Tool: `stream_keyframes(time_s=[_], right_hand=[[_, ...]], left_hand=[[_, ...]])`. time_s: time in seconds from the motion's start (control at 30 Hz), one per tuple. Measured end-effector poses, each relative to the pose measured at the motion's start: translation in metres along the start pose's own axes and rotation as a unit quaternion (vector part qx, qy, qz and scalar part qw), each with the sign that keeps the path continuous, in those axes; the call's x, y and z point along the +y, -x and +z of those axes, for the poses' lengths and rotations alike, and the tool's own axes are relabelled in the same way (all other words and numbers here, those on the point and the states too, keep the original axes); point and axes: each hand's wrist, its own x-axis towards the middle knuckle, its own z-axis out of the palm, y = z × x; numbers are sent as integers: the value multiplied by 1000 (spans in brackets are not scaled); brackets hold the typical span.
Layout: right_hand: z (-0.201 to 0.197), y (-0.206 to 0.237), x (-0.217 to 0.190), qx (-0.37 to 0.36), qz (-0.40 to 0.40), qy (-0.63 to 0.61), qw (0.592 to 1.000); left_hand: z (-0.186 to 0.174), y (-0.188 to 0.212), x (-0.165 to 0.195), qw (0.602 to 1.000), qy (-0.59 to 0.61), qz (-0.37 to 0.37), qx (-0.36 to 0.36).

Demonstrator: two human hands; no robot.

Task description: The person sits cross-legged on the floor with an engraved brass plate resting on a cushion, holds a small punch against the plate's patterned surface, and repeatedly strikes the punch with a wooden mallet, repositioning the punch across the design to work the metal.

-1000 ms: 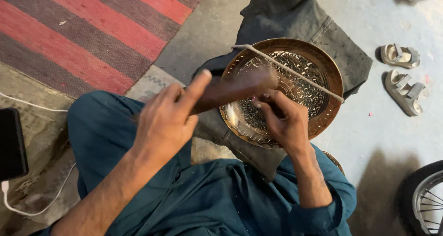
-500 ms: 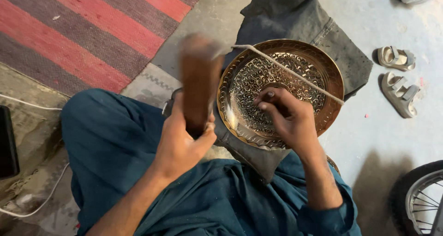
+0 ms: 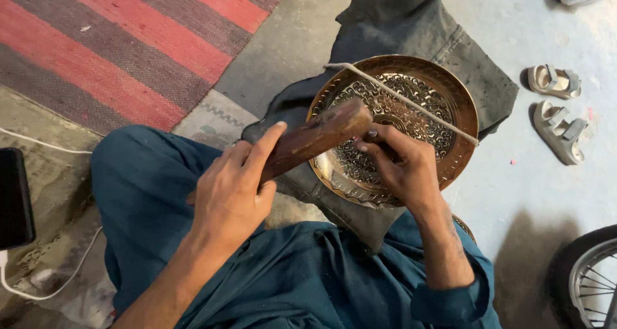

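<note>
While the person sits on the floor in blue-green clothing (image 3: 257,284), a red and brown striped rug (image 3: 128,40) fills the upper left and a dark grey cloth (image 3: 411,27) lies spread over the concrete. On that cloth, propped against the knee, rests a round brass tray (image 3: 459,104) with dense engraved patterning; a pale cord (image 3: 411,101) crosses its face from rim to rim.

Left hand (image 3: 231,194): closed around a wooden block (image 3: 315,139), forefinger laid along its top, the far end of the block down at the tray's near centre. Right hand (image 3: 402,165): fingers pinched narrow on a small dark tool (image 3: 373,135), tip on the tray surface just beside the block's end.

Judgement: the step in hand looks like chasing the pattern, block striking tool. A next blow would call for the tool held steady and square on its line.

Nearby: bicycle wheel (image 3: 588,277), two grey sandals (image 3: 559,114), black phone (image 3: 14,197) with a white cable (image 3: 45,290).
</note>
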Motion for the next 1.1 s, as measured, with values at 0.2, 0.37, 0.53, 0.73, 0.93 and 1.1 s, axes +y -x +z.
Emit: stream_keyframes(time_s=[0.2, 0.37, 0.53, 0.73, 0.93, 1.1], right_hand=[[-2, 5, -5, 2, -8, 18, 1000], [-7, 7, -6, -1, 6, 36, 999], [-9, 8, -7, 0, -34, -10, 999], [-12, 7, -9, 5, -29, 19, 999], [-14, 7, -9, 8, -41, 2, 999], [-19, 5, -10, -1, -35, 1, 999]], left_hand=[[5, -2, -1, 995, -84, 47, 9], [11, 0, 1, 991, -125, 52, 14], [13, 0, 1, 996, -49, 56, 51], [12, -3, 0, 995, -49, 59, 58], [10, -8, 1, 996, -47, 58, 56], [8, -11, 1, 995, -55, 55, 61]])
